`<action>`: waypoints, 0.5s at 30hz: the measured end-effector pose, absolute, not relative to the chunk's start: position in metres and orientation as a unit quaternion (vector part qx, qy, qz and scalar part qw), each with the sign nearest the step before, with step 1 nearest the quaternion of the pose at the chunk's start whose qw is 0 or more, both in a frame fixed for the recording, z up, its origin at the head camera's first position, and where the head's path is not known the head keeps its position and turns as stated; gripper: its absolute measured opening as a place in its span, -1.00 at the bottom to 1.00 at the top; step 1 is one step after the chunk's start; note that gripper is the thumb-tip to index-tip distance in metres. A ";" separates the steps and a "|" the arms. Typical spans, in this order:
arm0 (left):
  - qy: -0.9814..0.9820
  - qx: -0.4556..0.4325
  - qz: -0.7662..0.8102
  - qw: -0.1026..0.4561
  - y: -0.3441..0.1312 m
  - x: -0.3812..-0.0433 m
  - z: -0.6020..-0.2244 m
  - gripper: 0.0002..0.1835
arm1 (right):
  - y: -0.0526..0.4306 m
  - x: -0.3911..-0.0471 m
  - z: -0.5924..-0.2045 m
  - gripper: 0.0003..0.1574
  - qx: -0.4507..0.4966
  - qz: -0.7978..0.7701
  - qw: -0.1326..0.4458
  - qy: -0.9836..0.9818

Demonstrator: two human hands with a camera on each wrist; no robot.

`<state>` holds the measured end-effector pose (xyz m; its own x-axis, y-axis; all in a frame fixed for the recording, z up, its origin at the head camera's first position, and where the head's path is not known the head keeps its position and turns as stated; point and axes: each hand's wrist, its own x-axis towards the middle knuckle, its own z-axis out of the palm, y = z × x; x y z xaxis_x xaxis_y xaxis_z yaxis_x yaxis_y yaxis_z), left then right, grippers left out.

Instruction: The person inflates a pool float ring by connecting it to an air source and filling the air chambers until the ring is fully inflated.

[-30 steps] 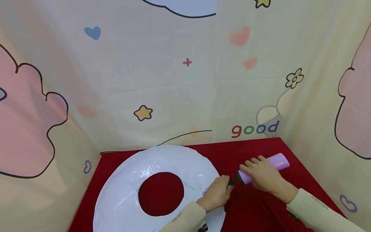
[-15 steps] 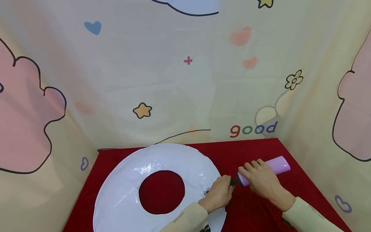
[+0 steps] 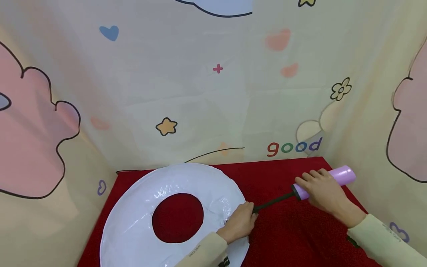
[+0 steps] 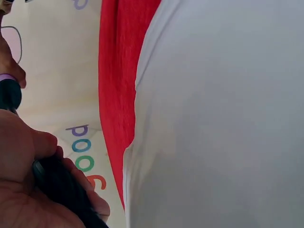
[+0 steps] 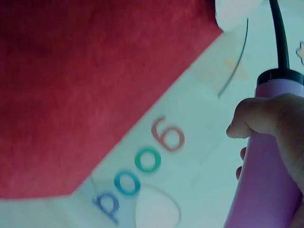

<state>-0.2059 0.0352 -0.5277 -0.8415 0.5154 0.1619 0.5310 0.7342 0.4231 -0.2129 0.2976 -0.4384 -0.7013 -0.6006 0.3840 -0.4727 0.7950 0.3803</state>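
A hand air pump has a purple barrel (image 3: 344,175) and a dark rod (image 3: 275,200), which is drawn well out of the barrel. My right hand (image 3: 325,191) grips the barrel near its black collar (image 5: 281,75). My left hand (image 3: 238,222) holds the pump's black handle (image 4: 66,192), fingers curled round it, over the right side of a white inflatable ring (image 3: 125,222). The ring looks plump, with some wrinkles, and its lower edge runs out of the head view. Whether the pump joins a valve on the ring is hidden by my left hand and sleeve.
A red cloth (image 3: 283,237) covers the table under the ring. Behind and at both sides hangs a pale printed curtain (image 3: 186,92) with the coloured word "good" (image 3: 293,147).
The rod was pushed almost fully in half a second ago. Now my right hand and the barrel are farther right and up, exposing the rod; my left hand and the ring have shifted slightly left.
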 end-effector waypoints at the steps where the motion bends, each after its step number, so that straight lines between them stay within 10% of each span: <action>1: -0.932 -0.285 -0.223 0.025 0.037 -0.206 -0.528 -0.83 | 0.295 -0.212 -0.442 -0.26 0.295 -0.127 0.247 -0.914; 7: -0.937 -0.304 -0.145 0.092 0.054 -0.197 -0.531 -0.91 | 0.247 -0.198 -0.485 -0.32 0.299 -0.122 0.216 -0.921; 15: -0.932 -0.309 -0.186 0.027 0.048 -0.195 -0.527 -0.88 | 0.251 -0.194 -0.475 -0.28 0.306 -0.118 0.207 -0.922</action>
<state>-0.1955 0.0477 -0.5268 -0.8070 0.5668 0.1657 0.5869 0.7391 0.3305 -0.1944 0.2512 -0.4749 -0.7278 -0.6123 0.3089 -0.5144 0.7853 0.3446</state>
